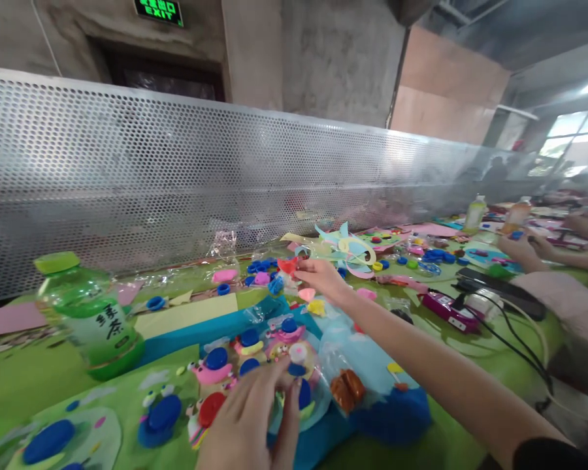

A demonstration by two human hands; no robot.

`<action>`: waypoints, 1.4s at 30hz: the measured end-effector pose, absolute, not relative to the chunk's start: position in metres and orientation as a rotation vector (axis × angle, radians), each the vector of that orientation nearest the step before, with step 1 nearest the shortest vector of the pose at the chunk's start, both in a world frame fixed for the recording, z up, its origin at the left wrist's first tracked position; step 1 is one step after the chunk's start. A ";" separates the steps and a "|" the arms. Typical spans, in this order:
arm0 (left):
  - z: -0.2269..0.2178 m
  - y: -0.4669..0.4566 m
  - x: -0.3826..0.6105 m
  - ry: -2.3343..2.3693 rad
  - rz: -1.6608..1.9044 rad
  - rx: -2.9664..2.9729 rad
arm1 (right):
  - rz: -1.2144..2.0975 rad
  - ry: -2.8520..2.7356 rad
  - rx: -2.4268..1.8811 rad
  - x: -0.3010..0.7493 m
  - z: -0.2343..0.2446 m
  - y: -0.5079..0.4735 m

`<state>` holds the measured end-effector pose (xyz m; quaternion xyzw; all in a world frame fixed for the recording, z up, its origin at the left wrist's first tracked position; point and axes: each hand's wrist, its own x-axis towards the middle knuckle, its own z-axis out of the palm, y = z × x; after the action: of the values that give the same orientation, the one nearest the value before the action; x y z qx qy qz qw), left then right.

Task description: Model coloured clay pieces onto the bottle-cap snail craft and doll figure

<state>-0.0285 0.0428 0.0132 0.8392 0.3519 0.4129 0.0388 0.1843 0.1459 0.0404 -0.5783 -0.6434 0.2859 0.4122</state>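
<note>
My right hand reaches far forward over the table and pinches a small red paper piece beside a pile of blue bottle caps. My left hand rests near the front edge with fingers spread flat on a green craft sheet, which carries snail figures made of blue caps and pink paper. A paper pinwheel lies just beyond my right hand.
A green tea bottle stands at the left. A perforated metal screen walls the back of the table. A pink device with black cables lies to the right. Another person's hands work at the far right beside two bottles.
</note>
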 end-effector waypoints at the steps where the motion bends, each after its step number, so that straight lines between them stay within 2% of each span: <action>1: 0.016 0.045 -0.030 1.097 1.269 2.487 | 0.778 -1.577 -1.388 0.182 0.043 0.135; 6: 0.028 0.053 -0.028 1.105 1.115 1.950 | 0.988 -1.444 -1.129 0.162 0.040 0.071; 9: 0.037 0.056 -0.026 0.974 0.880 1.715 | 0.947 -1.382 -1.049 0.154 0.030 0.037; 12: 0.047 0.056 -0.028 0.956 0.696 1.618 | 0.728 -1.331 -1.058 0.149 0.019 0.005; 16: 0.056 0.052 -0.029 1.002 0.582 1.641 | 0.250 -1.275 -1.129 0.133 0.012 -0.030; 21: 0.057 0.041 -0.022 1.045 0.620 1.682 | -0.084 -1.620 -1.428 0.110 0.018 -0.045; 29: 0.047 0.035 -0.025 0.913 0.617 1.724 | -0.091 -1.803 -1.546 0.115 0.024 -0.045; 38: 0.043 0.034 -0.016 0.790 0.646 1.745 | -0.165 -1.895 -1.481 0.127 0.020 -0.048; 42: 0.035 0.033 -0.015 0.834 0.792 1.740 | -0.278 -1.883 -1.507 0.128 0.017 -0.043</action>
<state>-0.0149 0.0332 0.0353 0.7208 0.3453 0.3281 0.5036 0.1284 -0.0432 0.0170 -0.5817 -0.7268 -0.1073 0.3491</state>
